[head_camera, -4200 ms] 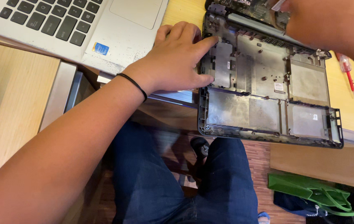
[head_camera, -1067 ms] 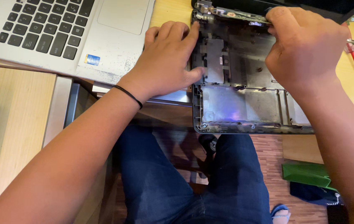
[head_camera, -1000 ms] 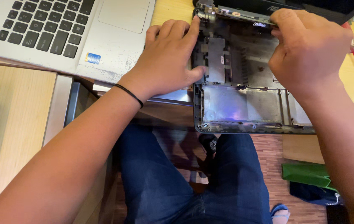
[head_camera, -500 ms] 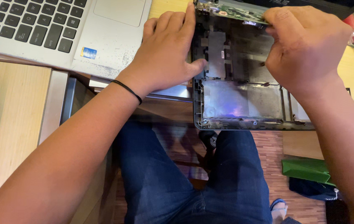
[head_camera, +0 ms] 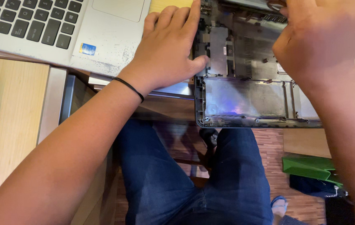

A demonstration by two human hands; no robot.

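My left hand (head_camera: 167, 52) lies spread against the dark laptop shell's (head_camera: 248, 98) left edge, steadying it; my right hand (head_camera: 321, 39) pinches something at its top edge.

Warm indoor light, sharp; floor perhaps dimmer.

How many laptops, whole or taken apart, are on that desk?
2. A silver laptop with its keyboard showing lies at upper left. An opened dark laptop base shell sits at right, steadied by the left hand and right hand. More may lie out of frame.
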